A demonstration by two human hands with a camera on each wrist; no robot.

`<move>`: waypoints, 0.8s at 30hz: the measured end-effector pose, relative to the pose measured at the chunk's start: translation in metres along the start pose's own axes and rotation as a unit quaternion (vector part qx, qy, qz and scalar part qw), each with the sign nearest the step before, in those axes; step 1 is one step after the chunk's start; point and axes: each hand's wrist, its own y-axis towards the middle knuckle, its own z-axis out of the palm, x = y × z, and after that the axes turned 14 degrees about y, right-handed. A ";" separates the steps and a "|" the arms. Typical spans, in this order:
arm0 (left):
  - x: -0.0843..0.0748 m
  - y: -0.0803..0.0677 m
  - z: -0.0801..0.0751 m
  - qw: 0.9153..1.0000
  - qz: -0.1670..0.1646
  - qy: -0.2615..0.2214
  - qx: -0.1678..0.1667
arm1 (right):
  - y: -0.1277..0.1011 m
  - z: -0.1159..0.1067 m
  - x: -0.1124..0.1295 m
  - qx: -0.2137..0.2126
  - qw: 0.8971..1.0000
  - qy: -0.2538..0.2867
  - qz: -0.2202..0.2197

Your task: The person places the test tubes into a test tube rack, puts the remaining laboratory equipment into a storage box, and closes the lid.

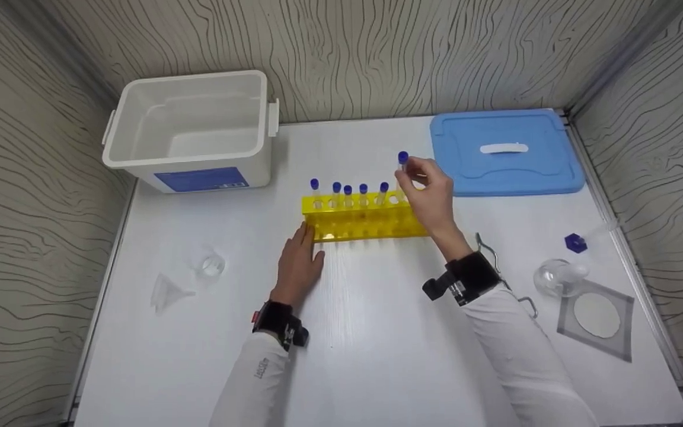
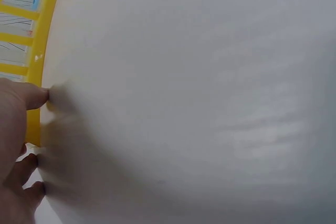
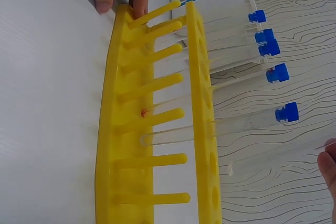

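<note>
I'm looking down at a white table (image 1: pixel 377 356) boxed in by wood-grain panels. On it the yellow rack (image 1: pixel 365 222) lies with its long axis running left to right across my view, near the middle of the table. Five blue-capped tubes (image 1: pixel 348 196) stand upright in its back row, caps up. A sixth capped tube (image 1: pixel 402 169) is held upright over the rack's right end, cap on top, raised higher than the others; I cannot tell whether its lower end is in a hole.

My right hand (image 1: pixel 431 198) pinches that tube just below its cap, fingertips curled round it. My left hand (image 1: pixel 298 264) lies flat with straight fingers, its tips touching the rack's left end; the left wrist view shows a fingertip (image 2: pixel 37 95) against the yellow edge.

Behind the rack to the left stands a white tub (image 1: pixel 190 133), to the right a blue lid (image 1: pixel 504 154) lying flat. A clear funnel (image 1: pixel 166 292) and small beaker (image 1: pixel 211 264) sit at the left, a glass flask (image 1: pixel 558 277) and mesh square (image 1: pixel 596 317) at the right.
</note>
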 end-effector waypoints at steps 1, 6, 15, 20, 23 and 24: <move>0.000 0.000 0.000 1.000 0.001 0.002 -0.002 | 0.001 0.000 -0.001 0.000 1.000 0.003 0.001; 0.000 0.001 -0.003 1.000 0.000 0.004 -0.010 | 0.001 0.003 -0.010 0.010 1.000 0.010 0.025; -0.002 0.001 -0.003 1.000 0.006 -0.003 -0.007 | -0.005 -0.002 -0.026 0.019 0.997 0.004 0.073; -0.002 -0.001 -0.001 1.000 0.005 -0.006 -0.003 | -0.010 -0.004 -0.033 0.025 0.994 -0.001 0.104; -0.003 -0.001 -0.001 1.000 0.006 -0.007 -0.003 | -0.012 -0.005 -0.036 0.029 0.993 -0.007 0.117; -0.003 -0.001 0.000 1.000 0.008 -0.008 -0.005 | -0.013 -0.006 -0.038 0.030 0.992 -0.009 0.121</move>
